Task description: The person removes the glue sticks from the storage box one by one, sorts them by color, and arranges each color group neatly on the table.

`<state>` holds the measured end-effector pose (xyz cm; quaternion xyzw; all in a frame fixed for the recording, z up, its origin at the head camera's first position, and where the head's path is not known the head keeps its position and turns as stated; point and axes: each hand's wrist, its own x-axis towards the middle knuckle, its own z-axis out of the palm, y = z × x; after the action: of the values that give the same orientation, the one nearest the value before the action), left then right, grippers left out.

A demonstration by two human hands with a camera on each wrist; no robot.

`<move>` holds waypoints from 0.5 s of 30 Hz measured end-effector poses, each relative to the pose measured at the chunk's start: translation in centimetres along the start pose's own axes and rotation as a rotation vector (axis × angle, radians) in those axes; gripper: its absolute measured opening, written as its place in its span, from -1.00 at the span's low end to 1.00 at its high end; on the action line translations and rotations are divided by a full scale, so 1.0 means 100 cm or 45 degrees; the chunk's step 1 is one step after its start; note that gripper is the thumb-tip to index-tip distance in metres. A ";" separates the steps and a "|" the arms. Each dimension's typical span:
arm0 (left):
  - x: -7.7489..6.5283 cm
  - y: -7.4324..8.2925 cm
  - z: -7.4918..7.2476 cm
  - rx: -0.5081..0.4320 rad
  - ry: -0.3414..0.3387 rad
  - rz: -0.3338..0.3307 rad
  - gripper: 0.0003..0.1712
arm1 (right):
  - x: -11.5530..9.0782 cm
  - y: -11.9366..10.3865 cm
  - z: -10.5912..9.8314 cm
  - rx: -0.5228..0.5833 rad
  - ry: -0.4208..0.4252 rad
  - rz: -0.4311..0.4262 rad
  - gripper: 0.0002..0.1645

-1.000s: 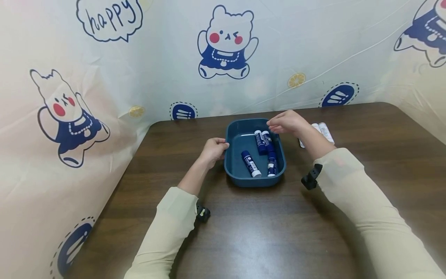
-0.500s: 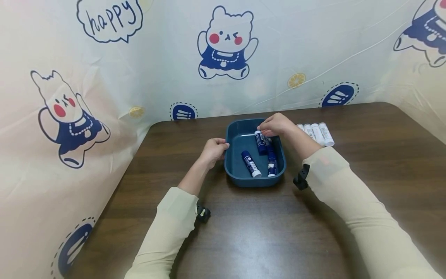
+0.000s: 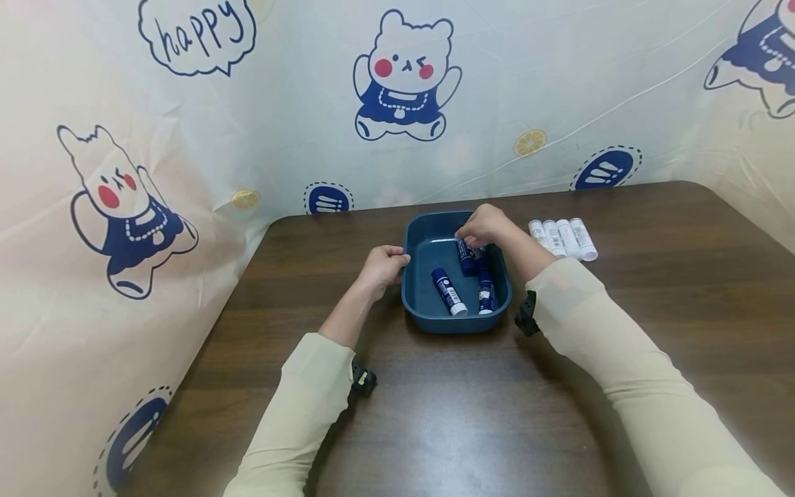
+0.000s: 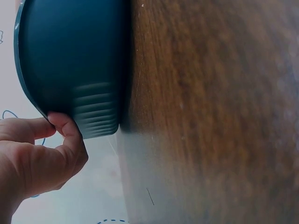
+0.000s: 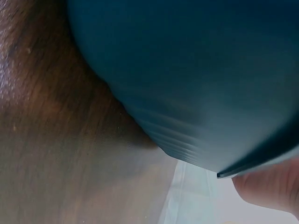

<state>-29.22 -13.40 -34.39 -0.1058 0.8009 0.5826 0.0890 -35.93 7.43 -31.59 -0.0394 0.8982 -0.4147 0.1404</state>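
Observation:
A dark blue plastic bin (image 3: 456, 325) stands near the back of the table. My left hand (image 3: 380, 269) pinches its left rim between thumb and fingers; the left wrist view shows this hand (image 4: 44, 151) at the bin's wall (image 4: 70, 51). Over the bin's far right part, my right hand (image 3: 487, 226) has its curled fingers on the white end of a dark blue glue stick (image 3: 466, 259). Another glue stick (image 3: 449, 293) lies apart at the front left inside. Against the right wall is a further glue stick (image 3: 486, 293), with one more partly hidden behind the hand.
To the right of the bin, several white tubes (image 3: 562, 239) lie side by side on the brown wooden table (image 3: 428, 407). A printed cloth (image 3: 497, 90) hangs behind the table and along its left side.
My right hand has moved left and down from the bin's right rim onto a glue stick's white end, uncovering the white tubes. My left hand has stayed on the rim.

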 end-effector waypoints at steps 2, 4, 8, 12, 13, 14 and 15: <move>0.000 0.000 0.000 -0.004 0.001 0.003 -0.64 | 0.001 -0.001 0.002 -0.103 0.028 0.004 -0.68; 0.001 0.000 0.000 -0.006 0.002 0.005 -0.63 | 0.001 -0.003 0.005 -0.215 0.042 0.005 -0.70; 0.001 -0.001 0.000 -0.004 0.000 0.004 -0.63 | -0.002 -0.006 0.009 -0.368 0.054 0.007 -0.68; 0.000 -0.001 0.000 -0.004 0.000 0.003 -0.64 | -0.005 -0.008 0.012 -0.446 0.066 0.009 -0.66; 0.000 -0.001 0.000 -0.007 0.000 0.004 -0.64 | -0.005 -0.009 0.012 -0.469 0.066 0.010 -0.66; 0.000 -0.001 0.000 -0.009 0.000 0.005 -0.64 | -0.006 -0.009 0.013 -0.491 0.064 0.008 -0.67; 0.000 0.000 -0.001 -0.011 -0.001 0.005 -0.64 | -0.006 -0.010 0.013 -0.501 0.060 0.014 -0.69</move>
<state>-29.23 -13.47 -34.43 -0.1044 0.7985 0.5864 0.0876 -35.02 5.91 -31.54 -0.0513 0.9651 -0.2313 0.1112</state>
